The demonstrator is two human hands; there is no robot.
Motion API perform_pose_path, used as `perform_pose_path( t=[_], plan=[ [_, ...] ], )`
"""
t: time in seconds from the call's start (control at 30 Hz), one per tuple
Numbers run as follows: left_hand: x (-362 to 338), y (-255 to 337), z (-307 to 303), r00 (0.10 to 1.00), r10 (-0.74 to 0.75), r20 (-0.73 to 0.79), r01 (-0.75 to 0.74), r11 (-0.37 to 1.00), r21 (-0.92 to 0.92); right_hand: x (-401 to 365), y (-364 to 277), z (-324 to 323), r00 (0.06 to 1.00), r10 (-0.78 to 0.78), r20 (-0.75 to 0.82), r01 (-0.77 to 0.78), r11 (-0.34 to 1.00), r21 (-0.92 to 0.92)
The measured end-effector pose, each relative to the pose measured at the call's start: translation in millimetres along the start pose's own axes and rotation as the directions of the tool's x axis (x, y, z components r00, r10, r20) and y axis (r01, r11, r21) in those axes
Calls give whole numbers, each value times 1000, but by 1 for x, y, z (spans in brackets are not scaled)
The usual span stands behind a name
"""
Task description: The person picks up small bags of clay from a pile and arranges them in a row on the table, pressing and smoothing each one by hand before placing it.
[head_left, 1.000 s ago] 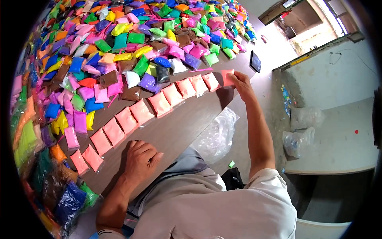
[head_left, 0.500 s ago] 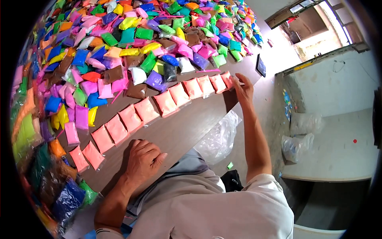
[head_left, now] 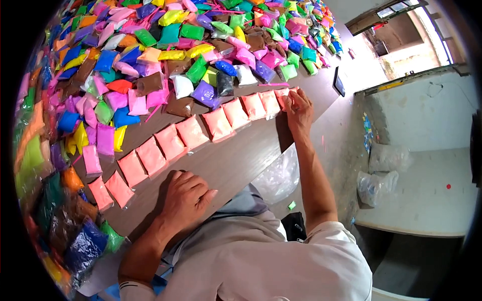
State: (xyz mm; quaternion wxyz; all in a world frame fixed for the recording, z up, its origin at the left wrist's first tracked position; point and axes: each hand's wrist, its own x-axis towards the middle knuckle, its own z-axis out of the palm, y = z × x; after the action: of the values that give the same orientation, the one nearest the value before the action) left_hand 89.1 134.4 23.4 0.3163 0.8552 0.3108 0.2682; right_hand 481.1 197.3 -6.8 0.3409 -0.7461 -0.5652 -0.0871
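Several salmon-pink packets [head_left: 171,142] lie in a curved row on the brown table [head_left: 236,163]. My right hand [head_left: 299,113] is at the row's far right end, its fingers bent down on the last pink packet [head_left: 285,97] and partly covering it. My left hand [head_left: 188,196] rests on the table below the middle of the row, fingers loosely curled, touching no packet. Whether anything is under its fingers is hidden. At the row's left end lie a narrow packet [head_left: 101,194] and a wider one [head_left: 119,188], slightly tilted.
A large heap of many-coloured packets [head_left: 191,45] covers the table's back and left side. A dark phone-like device [head_left: 339,82] lies near the right edge. Clear plastic bags [head_left: 278,175] hang or lie below the table edge; more plastic bags [head_left: 376,188] stand at right.
My right hand has moved slightly left along the row's right end, its fingers now lower over the last packets. The view has shifted a little. My left hand stays resting.
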Motion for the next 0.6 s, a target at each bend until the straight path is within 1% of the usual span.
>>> perform_pose_path(
  t=[0.03, 0.13, 0.23, 0.33, 0.37, 0.47, 0.5, 0.6],
  plan=[
    [0, 0, 0, 1000, 0, 3, 0, 1000, -4, 0, 1, 4, 1000, 8, -27, -9, 1000, -19],
    [0, 1, -2, 1000, 6, 2, -6, 1000, -11, 0, 1, 5, 999, 51, -7, -51, 999, 3],
    [-1, 1, 0, 1000, 17, -22, -17, 1000, -7, 6, 3, -1, 997, 45, 70, -45, 999, 6],
    [-2, 0, 0, 998, 31, -46, -32, 999, -8, -3, -15, -4, 983, -133, -128, 114, 982, -149],
    [-2, -1, 1, 998, 35, -53, -35, 999, -6, -8, -27, -4, 978, -122, -169, 100, 987, -129],
    [-4, -1, 3, 998, 30, -62, -32, 999, -26, -18, -71, -11, 993, -110, -38, 109, 994, -13],
    [-4, -2, 3, 997, 29, -68, -32, 999, -35, -21, -75, -7, 987, -157, -45, 158, 987, 30],
    [-4, -3, 4, 994, 47, -99, -51, 998, -35, -26, -83, 1, 980, -170, 106, 166, 985, 50]
  ],
)
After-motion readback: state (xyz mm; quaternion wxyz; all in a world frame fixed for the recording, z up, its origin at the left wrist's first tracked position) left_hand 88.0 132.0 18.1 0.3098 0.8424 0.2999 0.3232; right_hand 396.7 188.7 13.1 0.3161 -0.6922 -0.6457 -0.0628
